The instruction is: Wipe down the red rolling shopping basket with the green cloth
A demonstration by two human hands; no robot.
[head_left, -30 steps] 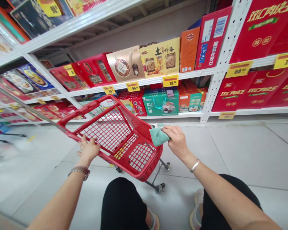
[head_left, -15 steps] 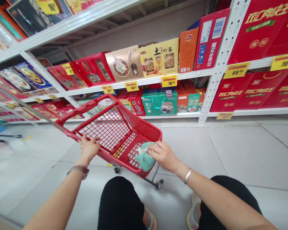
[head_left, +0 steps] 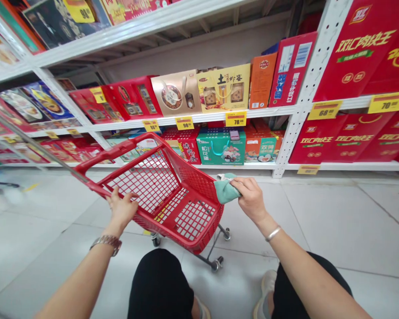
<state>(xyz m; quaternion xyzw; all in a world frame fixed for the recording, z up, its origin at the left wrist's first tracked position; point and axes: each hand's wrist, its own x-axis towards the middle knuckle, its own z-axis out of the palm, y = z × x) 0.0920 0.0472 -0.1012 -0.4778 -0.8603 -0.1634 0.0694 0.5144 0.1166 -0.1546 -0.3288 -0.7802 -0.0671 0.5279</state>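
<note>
Pinching right hand [head_left: 252, 198]: thumb and fingers pressed together on one edge of the green cloth [head_left: 226, 191]; the rest of the cloth hangs free to the left of the fingertips.
Green cloth: held up by the basket's end farthest from the handle, overlapping the rim in view; whether it touches there I cannot tell. A whitish patch shows along its top.
Cloth's handling: probably light, limp and hard to harm; it should fold wherever it meets an edge. A bunched hold suits corners, while a flat surface would want it spread under the palm.
Bracelet [head_left: 273, 233]: a smooth silver band on the right wrist, well behind the cloth.
Left hand [head_left: 122, 210]: fingers bent over the near side rim and holding it, thumb set apart; how hard it presses I cannot tell.
Red cart [head_left: 194, 173]: between the knees [head_left: 161, 281] and the shelves [head_left: 257, 166], tilted in view. It looks like stiff, smooth plastic, with open mesh in its bottom and handle-end panel.
Cart's hold: the solid rim seems the surest place; the mesh bars look thinner.
Casters [head_left: 217, 264]: small wheels on a grey frame, so the cart would likely roll easily under a sideways push.
Shelves: boxed goods, a green box [head_left: 222, 146] just behind the basket.
</note>
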